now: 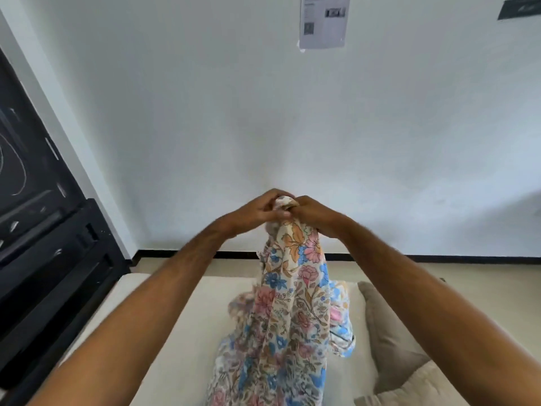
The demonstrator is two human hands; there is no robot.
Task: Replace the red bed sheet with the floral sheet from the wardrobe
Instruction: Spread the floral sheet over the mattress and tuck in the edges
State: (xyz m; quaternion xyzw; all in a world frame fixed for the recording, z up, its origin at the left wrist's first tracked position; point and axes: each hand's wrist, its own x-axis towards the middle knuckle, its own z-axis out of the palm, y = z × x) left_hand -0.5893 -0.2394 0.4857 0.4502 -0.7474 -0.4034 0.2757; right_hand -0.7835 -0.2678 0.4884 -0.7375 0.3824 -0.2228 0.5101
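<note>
The floral sheet (289, 312), cream with blue, pink and orange flowers, hangs bunched from my two hands down onto the bare cream mattress (175, 332). My left hand (257, 210) and my right hand (311, 213) are raised side by side in front of me, both gripping the sheet's top edge. The fingers of both curl round the gathered cloth. No red sheet is in view.
A taupe pillow (386, 332) and a cream pillow (421, 388) lie on the mattress at the right. A black cabinet (44, 259) stands against the left side. A white wall (263, 112) with a paper notice (323, 20) is straight ahead.
</note>
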